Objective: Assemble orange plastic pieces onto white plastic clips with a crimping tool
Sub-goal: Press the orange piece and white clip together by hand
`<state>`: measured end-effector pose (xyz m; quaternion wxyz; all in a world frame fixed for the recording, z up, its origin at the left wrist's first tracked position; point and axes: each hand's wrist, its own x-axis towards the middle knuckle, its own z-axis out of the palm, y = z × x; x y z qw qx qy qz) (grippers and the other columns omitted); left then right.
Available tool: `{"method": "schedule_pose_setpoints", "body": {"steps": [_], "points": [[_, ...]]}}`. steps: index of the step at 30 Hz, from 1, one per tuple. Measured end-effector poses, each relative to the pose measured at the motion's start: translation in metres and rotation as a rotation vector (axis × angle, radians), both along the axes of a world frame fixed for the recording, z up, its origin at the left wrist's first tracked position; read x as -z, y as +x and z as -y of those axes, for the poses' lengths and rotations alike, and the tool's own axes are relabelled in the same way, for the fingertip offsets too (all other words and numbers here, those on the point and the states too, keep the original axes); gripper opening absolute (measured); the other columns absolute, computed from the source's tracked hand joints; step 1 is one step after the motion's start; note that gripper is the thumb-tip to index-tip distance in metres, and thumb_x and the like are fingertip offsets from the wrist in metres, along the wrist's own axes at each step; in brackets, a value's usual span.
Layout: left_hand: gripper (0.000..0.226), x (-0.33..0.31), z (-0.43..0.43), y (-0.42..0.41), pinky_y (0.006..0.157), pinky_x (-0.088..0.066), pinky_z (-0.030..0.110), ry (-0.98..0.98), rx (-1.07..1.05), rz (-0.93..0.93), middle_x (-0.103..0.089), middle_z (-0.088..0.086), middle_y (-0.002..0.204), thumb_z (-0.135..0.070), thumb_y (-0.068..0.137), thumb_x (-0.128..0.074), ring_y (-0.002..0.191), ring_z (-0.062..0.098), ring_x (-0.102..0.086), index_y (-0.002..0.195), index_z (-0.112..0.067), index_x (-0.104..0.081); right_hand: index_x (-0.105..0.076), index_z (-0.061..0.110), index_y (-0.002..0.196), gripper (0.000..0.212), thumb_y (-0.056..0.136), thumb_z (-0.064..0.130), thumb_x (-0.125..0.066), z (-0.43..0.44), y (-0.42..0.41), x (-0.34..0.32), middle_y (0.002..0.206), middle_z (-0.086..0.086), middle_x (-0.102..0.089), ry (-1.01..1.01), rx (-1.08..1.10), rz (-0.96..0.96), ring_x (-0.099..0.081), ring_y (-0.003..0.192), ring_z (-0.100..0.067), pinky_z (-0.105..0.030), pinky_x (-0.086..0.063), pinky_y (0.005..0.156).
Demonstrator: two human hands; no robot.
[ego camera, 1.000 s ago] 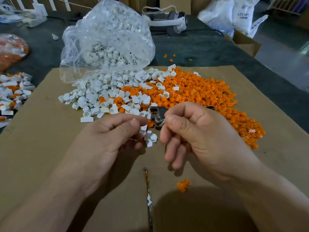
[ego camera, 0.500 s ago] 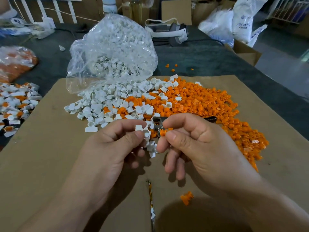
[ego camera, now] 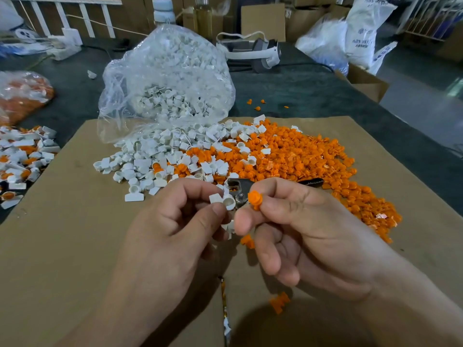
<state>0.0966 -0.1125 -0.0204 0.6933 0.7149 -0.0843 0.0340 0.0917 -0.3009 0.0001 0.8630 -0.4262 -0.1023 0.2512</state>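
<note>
Cardboard bench (ego camera: 62,234): left hand (ego camera: 170,236) pinches white clip (ego camera: 226,202); right hand (ego camera: 313,236) pinches orange piece (ego camera: 255,198). Advise seating it square in the cup before crimping.

Light: dim, soft, from above.
Shadows: dark soft patch on near cardboard (ego camera: 62,246).
Glare: faint on bag (ego camera: 175,61).
Edges: bowed, slightly blurred.

We see a dark grey cloth-covered counter (ego camera: 300,91) with a flat brown cardboard sheet (ego camera: 62,234) laid on it. On the cardboard, a heap of small white plastic clips (ego camera: 150,161) touches a wider heap of orange plastic pieces (ego camera: 300,159). A clear plastic bag (ego camera: 170,78) of more clips straddles its far edge. A white strapped headset (ego camera: 260,52) lies farther back on the cloth.
</note>
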Motion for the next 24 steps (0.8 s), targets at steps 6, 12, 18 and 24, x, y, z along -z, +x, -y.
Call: {"method": "schedule_pose_setpoints", "body": {"steps": [6,12,18,24], "points": [[0.01,-0.008,0.004,-0.004,0.046,-0.043,0.008,0.125,-0.043,0.029,-0.069,-0.01,0.066,-0.042,0.077,-0.064,0.052,-0.001,-0.06,0.084,-0.039,-0.068,-0.062,0.012,0.1,0.01,0.097,0.014,-0.053,-0.001,0.0,0.005,0.091,-0.019,-0.068,-0.152,0.092,0.104,-0.066,0.055,-0.019,-0.023,-0.051,0.042],[0.005,-0.009,0.004,-0.004,0.046,-0.043,0.008,0.144,-0.057,0.02,-0.072,-0.005,0.066,-0.025,0.085,-0.07,0.054,0.001,-0.062,0.082,-0.029,-0.069,-0.067,0.026,0.092,0.013,0.092,0.022,-0.055,-0.008,-0.004,0.009,0.082,-0.005,-0.069,-0.558,0.37,0.341,-0.064,0.056,-0.026,-0.029,-0.05,0.045],[0.006,-0.011,0.005,-0.004,0.046,-0.046,0.012,0.104,-0.041,-0.024,-0.072,-0.003,0.065,-0.037,0.079,-0.069,0.051,0.003,-0.062,0.082,-0.031,-0.068,-0.059,0.039,0.091,0.006,0.095,0.037,-0.055,-0.015,-0.015,0.006,0.069,0.006,-0.067,-0.984,0.529,0.627,-0.064,0.054,-0.008,-0.022,-0.052,0.046],[0.027,-0.012,0.007,-0.006,0.046,-0.047,0.013,0.118,-0.008,-0.034,-0.071,-0.004,0.065,-0.053,0.064,-0.062,0.051,0.005,-0.062,0.086,-0.036,-0.068,-0.058,0.034,0.089,0.004,0.092,0.035,-0.058,-0.019,-0.015,0.008,0.071,0.011,-0.058,-1.264,0.706,0.921,-0.058,0.067,-0.009,-0.02,-0.044,0.051]]}}
